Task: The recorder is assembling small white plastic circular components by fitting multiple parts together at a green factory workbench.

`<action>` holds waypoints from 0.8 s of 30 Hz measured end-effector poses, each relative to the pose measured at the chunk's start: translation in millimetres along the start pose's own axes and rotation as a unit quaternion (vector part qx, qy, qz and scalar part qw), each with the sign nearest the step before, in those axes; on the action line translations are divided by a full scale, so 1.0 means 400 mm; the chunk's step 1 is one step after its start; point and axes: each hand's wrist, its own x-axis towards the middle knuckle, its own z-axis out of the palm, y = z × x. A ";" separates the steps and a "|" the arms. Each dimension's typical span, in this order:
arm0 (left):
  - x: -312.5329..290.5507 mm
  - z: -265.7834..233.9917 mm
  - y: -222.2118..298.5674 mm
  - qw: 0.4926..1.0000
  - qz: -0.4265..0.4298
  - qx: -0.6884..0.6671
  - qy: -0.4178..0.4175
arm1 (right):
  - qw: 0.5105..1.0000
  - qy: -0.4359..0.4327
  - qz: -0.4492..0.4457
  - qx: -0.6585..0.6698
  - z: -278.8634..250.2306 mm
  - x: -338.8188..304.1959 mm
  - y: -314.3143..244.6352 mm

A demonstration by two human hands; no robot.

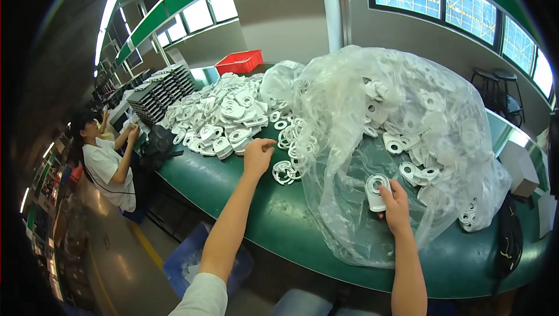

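Observation:
My right hand (396, 206) is closed on a white plastic part (377, 192) with a rounded end and a ring-shaped opening, held above the clear plastic bag. Farther left, my left hand (258, 156) reaches over the table with its fingers curled together; whether anything small is between them is hidden. Just right of that hand lie loose white rings (284, 171). Beyond it is a large heap of similar white parts (224, 112). The big clear bag (343, 95) holds many more white parts (396, 141) and spreads toward the table's front edge.
The green table (279, 237) curves across the view. A red bin (239, 61) and stacked dark trays (162, 92) stand at the back. At left, a co-worker (110, 162) works. A blue tub (186, 255) sits below the front edge; a white box (517, 167) is at right.

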 end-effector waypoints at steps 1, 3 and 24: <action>0.004 0.014 0.002 1.000 0.017 0.014 -0.019 | 1.000 -0.002 0.005 0.003 -0.008 -0.001 0.000; 0.017 0.039 -0.001 0.997 0.029 0.019 -0.070 | 1.000 -0.004 0.009 0.006 -0.016 -0.001 0.000; 0.218 -0.066 0.162 0.798 0.100 0.462 -0.373 | 0.999 -0.018 0.015 0.033 -0.015 0.003 -0.007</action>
